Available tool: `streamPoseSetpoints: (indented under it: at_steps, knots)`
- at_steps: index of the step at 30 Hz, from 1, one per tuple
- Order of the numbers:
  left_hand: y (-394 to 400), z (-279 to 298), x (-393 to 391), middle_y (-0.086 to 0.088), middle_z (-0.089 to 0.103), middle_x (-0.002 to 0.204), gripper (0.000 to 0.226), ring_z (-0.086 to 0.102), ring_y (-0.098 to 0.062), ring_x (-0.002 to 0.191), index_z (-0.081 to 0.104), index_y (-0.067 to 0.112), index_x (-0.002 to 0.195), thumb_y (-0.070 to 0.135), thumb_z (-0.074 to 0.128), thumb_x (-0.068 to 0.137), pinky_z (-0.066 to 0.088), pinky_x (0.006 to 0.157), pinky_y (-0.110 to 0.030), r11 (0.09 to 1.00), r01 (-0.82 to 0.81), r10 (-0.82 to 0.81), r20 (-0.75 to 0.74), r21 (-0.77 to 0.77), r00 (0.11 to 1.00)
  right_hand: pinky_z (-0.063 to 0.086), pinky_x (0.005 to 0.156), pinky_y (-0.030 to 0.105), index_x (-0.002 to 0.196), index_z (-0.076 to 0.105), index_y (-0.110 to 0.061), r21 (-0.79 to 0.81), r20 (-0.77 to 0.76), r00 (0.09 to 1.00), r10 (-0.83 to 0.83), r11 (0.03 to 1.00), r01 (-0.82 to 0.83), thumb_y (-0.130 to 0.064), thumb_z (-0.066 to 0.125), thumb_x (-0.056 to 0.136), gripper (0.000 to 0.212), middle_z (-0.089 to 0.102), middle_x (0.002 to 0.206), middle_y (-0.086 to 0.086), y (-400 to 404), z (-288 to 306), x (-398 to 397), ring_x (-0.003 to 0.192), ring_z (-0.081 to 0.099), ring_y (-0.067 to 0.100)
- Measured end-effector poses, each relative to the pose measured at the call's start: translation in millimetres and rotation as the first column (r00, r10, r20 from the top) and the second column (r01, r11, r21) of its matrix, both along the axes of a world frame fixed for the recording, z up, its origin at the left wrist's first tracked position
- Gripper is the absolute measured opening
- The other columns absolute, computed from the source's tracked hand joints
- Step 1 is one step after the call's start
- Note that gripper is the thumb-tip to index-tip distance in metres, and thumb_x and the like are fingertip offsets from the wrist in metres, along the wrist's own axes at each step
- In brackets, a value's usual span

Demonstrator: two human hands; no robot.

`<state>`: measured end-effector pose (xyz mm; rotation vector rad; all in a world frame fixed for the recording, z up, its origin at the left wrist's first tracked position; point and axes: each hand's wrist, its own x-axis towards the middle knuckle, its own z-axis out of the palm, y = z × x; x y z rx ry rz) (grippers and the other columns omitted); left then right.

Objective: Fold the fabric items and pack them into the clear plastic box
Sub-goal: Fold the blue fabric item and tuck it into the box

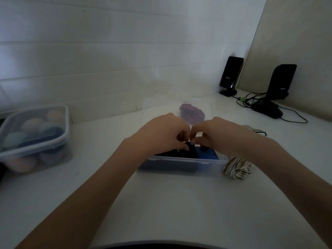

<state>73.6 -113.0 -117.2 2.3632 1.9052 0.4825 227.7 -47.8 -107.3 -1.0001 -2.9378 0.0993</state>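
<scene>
Left hand (pixel 161 133) and right hand (pixel 215 135), fingers curled onto a black folded fabric (pixel 179 153), seat it in the clear plastic box (pixel 181 165) beside a blue piece (pixel 206 155); pressing flat should spare room for the striped fabric (pixel 236 168) outside.

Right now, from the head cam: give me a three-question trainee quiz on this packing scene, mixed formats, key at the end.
1. True or false: the striped fabric lies outside the clear plastic box.
2. Multiple choice: what stands at the far right of the table? A) two black speakers B) a lamp C) a kettle
3. Fill in: beside the black fabric in the box lies a ____ fabric.

Key: 1 true. 2 A, the speakers. 3 blue. The left hand and right hand work over the box.
</scene>
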Motion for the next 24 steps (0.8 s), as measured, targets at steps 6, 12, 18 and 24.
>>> streamPoseSetpoints:
  at_steps: [6,12,18,24]
  knots:
    - [0,-2,-5,0.001,0.069,0.090,0.008,0.060,-0.017,0.085,0.070,0.021,0.081,0.025,0.073,0.074,0.050,0.076,-0.032,0.999,0.025,-0.026,-0.033,-0.026,0.999,0.020,0.047,0.021,0.105,0.062,-0.043,0.216,0.130,0.991,0.021,0.975,-0.049,-0.056,0.058,0.079,0.029,0.038,0.064,-0.016,-5,-7,-14,0.065,0.038,0.008]
    - [0,2,-11,0.015,0.059,0.074,0.007,0.053,-0.008,0.077,0.071,0.021,0.076,0.017,0.075,0.071,0.043,0.069,-0.016,0.997,0.071,-0.071,0.088,0.004,0.994,0.040,0.057,0.025,0.107,0.064,-0.026,0.140,0.216,0.976,0.002,0.990,-0.033,-0.044,0.059,0.081,0.032,0.068,0.092,-0.002,-3,-6,-25,0.075,0.058,0.018]
    - [-3,8,-21,0.014,0.061,0.076,0.032,0.058,-0.003,0.068,0.055,0.025,0.073,0.028,0.084,0.061,0.045,0.056,-0.015,0.996,0.031,-0.008,0.253,-0.088,0.967,0.028,0.046,0.022,0.081,0.059,-0.036,0.044,-0.110,0.994,-0.024,0.999,0.029,-0.042,0.067,0.067,0.017,0.049,0.061,-0.014,-5,-6,-10,0.055,0.044,0.000]
    - [-4,7,-15,0.017,0.058,0.094,0.048,0.064,-0.009,0.077,0.055,0.028,0.099,0.034,0.083,0.061,0.056,0.058,-0.022,0.971,0.046,0.035,0.332,-0.234,0.943,0.043,0.059,0.030,0.085,0.055,-0.032,0.022,-0.462,0.885,0.064,0.998,-0.060,-0.032,0.069,0.070,0.020,0.056,0.083,-0.014,-18,-11,7,0.070,0.049,0.007]
